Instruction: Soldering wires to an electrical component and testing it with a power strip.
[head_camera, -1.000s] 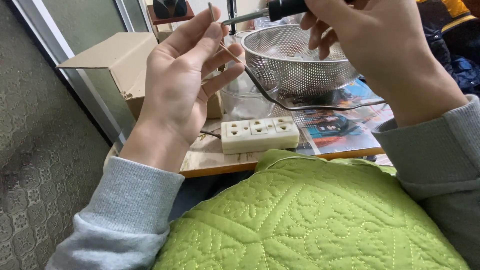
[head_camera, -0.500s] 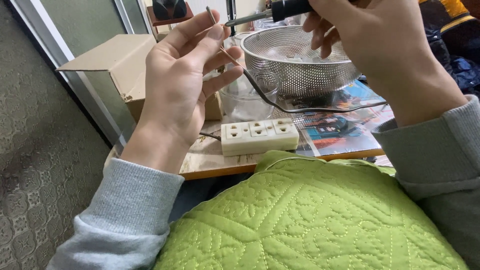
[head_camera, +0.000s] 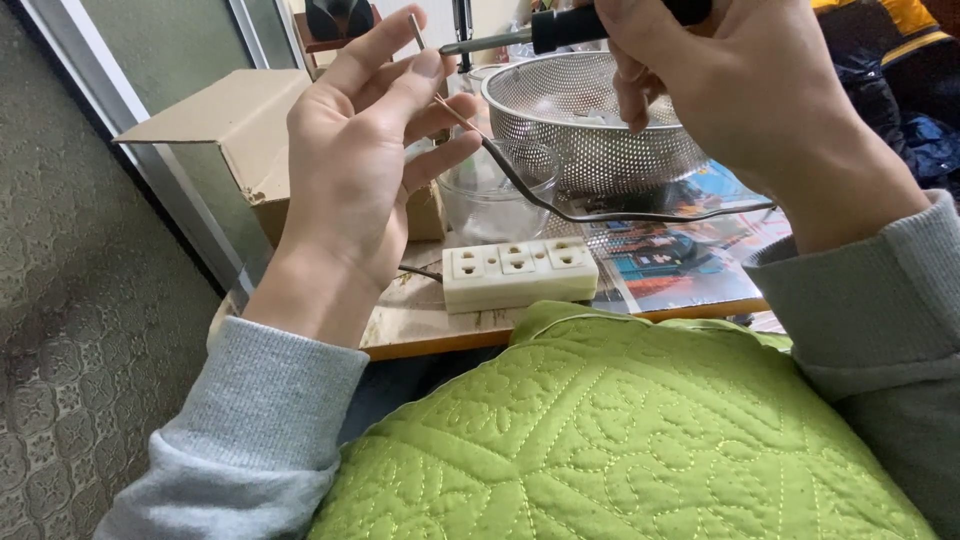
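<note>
My left hand (head_camera: 365, 150) is raised in front of me and pinches a thin dark wire (head_camera: 520, 185) with a bared copper end between thumb and fingers; a thin silvery strand (head_camera: 417, 30) sticks up above its fingertips. My right hand (head_camera: 740, 90) grips a soldering iron (head_camera: 560, 28) by its black handle. The iron's metal tip points left toward my left fingertips and stops a little short of them. The wire trails right across the table under my right wrist.
A metal mesh colander (head_camera: 590, 120) and a clear plastic cup (head_camera: 490, 190) stand on the low wooden table (head_camera: 420, 320). A cream power strip (head_camera: 520, 272) lies near the table's front edge. A cardboard box (head_camera: 235, 125) is at left, a green quilted cushion (head_camera: 620, 440) on my lap.
My left hand has tilted slightly and its fingers have closed more on the wire. The soldering iron tip has come a little closer to the fingertips.
</note>
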